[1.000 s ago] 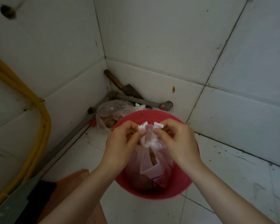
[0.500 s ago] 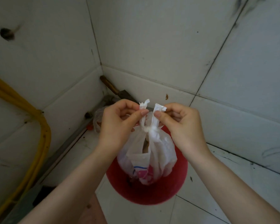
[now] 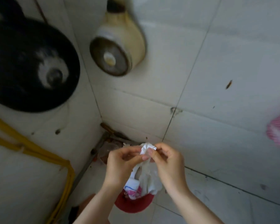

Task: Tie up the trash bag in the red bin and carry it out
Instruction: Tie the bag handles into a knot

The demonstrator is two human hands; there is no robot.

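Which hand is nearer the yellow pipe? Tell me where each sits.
Left. The left hand pinches the trash bag on the side toward the yellow pipe; the right hand grips the bag's top on the far side.

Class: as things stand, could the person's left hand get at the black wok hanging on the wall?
Probably not at once. The left hand and right hand both pinch the trash bag at its gathered top, so that grip must let go first. Otherwise nothing seems to block the way up to the black wok.

No legible text, label, brand or number on any surface; print on trash bag (image 3: 132,187) too blurred.
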